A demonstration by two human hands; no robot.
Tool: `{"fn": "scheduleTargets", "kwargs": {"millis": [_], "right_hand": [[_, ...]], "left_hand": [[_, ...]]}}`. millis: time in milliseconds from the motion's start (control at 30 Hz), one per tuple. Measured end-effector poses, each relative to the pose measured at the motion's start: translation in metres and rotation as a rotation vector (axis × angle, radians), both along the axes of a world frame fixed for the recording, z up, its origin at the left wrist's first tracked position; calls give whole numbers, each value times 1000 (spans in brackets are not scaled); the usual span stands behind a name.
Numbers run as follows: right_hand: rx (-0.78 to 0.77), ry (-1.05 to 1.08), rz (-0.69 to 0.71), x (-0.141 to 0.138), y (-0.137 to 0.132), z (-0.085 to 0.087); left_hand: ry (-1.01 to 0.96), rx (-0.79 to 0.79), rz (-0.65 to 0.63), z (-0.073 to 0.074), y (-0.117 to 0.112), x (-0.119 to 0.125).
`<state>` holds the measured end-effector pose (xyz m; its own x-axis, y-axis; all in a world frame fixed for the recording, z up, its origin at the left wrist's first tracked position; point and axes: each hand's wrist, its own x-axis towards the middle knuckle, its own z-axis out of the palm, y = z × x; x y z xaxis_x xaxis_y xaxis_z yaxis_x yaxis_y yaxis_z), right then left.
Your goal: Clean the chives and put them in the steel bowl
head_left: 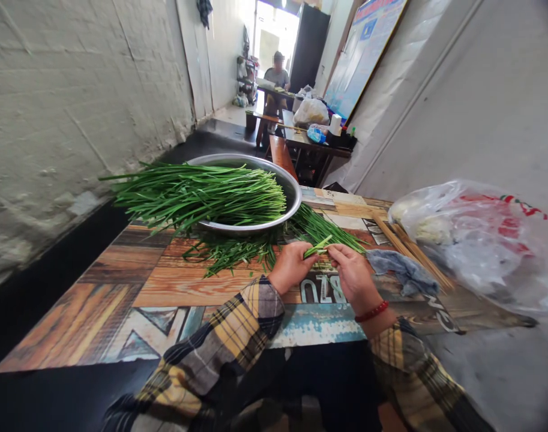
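Note:
My left hand point(294, 264) is closed around a few garlic chives point(319, 246), their pale stem ends pointing right. With thumb and fingertips pinched together, my right hand point(352, 273) meets those stem ends; its wrist bears a red beaded bracelet point(371, 311). Behind my hands, a large heap of garlic chives point(210, 195) lies in a steel basin point(294, 207), leaves hanging over its left rim. More garlic chives point(330, 228) rest on the table right of the basin. Loose leaves and scraps point(237, 252) are strewn in front of it.
On the wood-patterned table point(174, 288), a grey-blue cloth point(404, 270) and thin wooden sticks point(418, 255) lie to the right, beside a clear plastic bag point(476, 234) with pale contents. Walls stand on both sides. A person point(277, 78) sits at a far table.

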<state>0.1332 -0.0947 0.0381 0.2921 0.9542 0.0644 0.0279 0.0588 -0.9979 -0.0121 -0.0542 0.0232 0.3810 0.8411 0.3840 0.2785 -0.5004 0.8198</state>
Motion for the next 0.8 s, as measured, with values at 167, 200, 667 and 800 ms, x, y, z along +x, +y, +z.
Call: {"fn": "scheduleTargets", "kwargs": {"millis": [167, 200, 667, 800], "right_hand": [[9, 289, -49, -2, 11, 2], [25, 320, -69, 2, 13, 5], [6, -1085, 244, 74, -11, 9], [-112, -1344, 394, 52, -24, 1]], "left_hand": [[13, 7, 4, -3, 0, -1], [19, 7, 10, -4, 1, -1], [-25, 19, 110, 5, 2, -5], [-32, 92, 160, 9, 3, -8]]}}
